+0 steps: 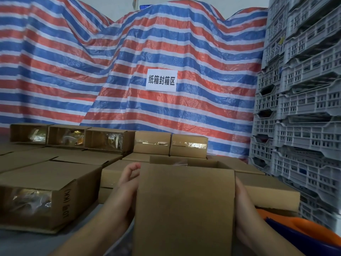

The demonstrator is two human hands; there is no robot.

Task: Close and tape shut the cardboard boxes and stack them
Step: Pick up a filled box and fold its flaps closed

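a person is holding an open-topped cardboard box (184, 209) upright between both hands at the centre foreground, its near face turned toward the camera and its far flap standing up behind the opening. the left hand (128, 182) is lying against the box's left side, fingers loosely curled at the upper corner; whether they are gripping the edge cannot be told. the right hand (242, 215) is pressing flat along the box's right side, mostly hidden behind it, so its grip cannot be told either. to the left an open box on its side (46, 198) is showing plastic-wrapped contents. at the rear three more open boxes (73, 138) are lying in a row beside two taped boxes (170, 145), all resting on closed cartons. a striped tarpaulin (92, 61) bearing a white paper sign (161, 80) is hanging behind, and grey plastic crates (304, 89) are standing stacked at right.
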